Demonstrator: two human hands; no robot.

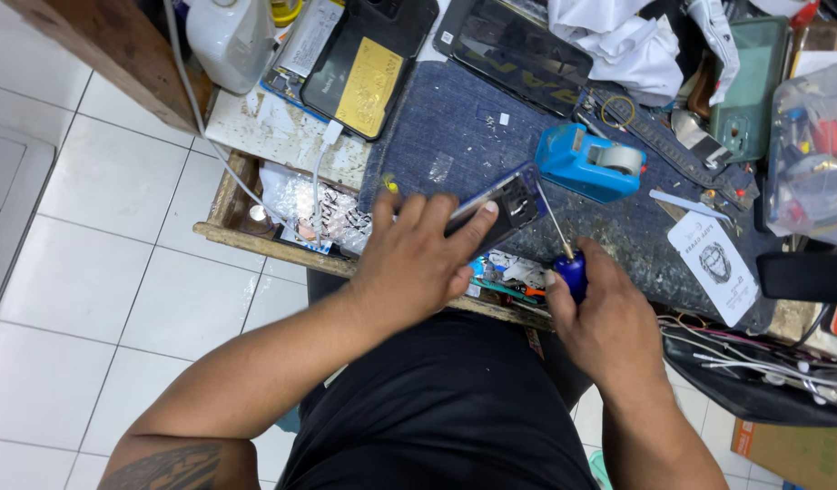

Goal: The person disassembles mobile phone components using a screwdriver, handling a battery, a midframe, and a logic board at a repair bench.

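Observation:
My left hand (418, 259) lies over a dark mobile phone (509, 204) and grips it, thumb along its near edge, at the front of a blue denim mat (455, 127). A small screwdriver with a blue handle (573, 268) is in my right hand (605, 318). Its thin metal shaft (553, 216) slants up to the phone's camera end. Most of the phone is hidden under my left hand.
A blue tape dispenser (589, 161) stands just behind the phone. Farther back lie a phone with a gold panel (369, 63), a black phone (518, 50), white cloth (627, 41) and a white jug (228, 36). Clear bags (813, 154) and cables (754, 354) crowd the right. White floor tiles (92, 272) lie left.

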